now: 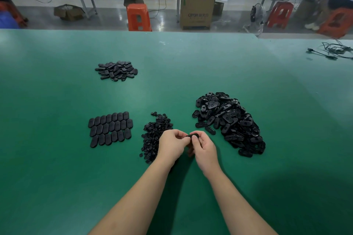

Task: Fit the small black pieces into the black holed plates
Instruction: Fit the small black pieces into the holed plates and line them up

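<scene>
Both hands, left [172, 144] and right [203, 146], pinch 1 plate [193, 136] by its ends above the counter [57, 177]; it looks light, rigid and slick, between the pieces [155, 129] and the plate heap [229, 122].

the only lettering i find is on the tall cardboard box [197, 8] standing on the floor beyond the green table [57, 158]. it carries one line of dark print across its front face, with smaller print beneath it. both lines are too blurred for me to read any word or brand.
</scene>
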The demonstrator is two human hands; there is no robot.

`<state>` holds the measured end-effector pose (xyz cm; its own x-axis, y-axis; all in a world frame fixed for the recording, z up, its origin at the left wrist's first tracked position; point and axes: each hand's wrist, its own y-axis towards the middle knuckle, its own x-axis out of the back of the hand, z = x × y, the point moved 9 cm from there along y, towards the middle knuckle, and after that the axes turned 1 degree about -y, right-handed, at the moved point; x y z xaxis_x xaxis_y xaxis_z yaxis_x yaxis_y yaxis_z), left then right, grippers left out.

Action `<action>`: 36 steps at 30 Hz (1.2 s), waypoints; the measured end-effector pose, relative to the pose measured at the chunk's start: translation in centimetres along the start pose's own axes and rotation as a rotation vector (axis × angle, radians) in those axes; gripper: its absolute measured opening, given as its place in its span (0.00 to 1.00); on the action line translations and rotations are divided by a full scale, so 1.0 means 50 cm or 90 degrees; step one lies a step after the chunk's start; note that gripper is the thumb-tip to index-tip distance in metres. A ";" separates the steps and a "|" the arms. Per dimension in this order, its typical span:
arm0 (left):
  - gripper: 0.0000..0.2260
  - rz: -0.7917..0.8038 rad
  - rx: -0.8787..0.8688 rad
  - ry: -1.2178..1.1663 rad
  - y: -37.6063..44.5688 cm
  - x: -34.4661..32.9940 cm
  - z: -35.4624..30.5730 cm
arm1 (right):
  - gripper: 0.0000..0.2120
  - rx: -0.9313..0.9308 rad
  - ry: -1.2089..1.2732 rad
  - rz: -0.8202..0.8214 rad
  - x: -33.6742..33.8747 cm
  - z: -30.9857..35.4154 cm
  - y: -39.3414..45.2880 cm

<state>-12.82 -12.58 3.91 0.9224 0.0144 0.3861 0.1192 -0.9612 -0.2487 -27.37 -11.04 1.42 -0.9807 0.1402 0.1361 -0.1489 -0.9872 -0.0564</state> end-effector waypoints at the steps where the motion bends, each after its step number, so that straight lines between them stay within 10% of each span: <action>1: 0.01 -0.001 0.001 -0.001 -0.001 -0.001 0.000 | 0.08 0.001 0.006 0.001 0.000 0.000 0.000; 18: 0.04 -0.040 -0.020 0.023 -0.017 -0.010 -0.010 | 0.09 -0.020 0.094 -0.008 0.007 -0.013 0.005; 36: 0.17 0.028 -0.327 0.277 -0.044 -0.024 -0.087 | 0.13 -0.033 0.098 -0.002 0.001 -0.015 0.007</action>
<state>-15.76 -11.67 7.85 0.6771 -0.0371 0.7349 -0.2048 -0.9688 0.1398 -27.59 -11.33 0.69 -0.9873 0.1577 -0.0170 -0.1550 -0.9819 -0.1084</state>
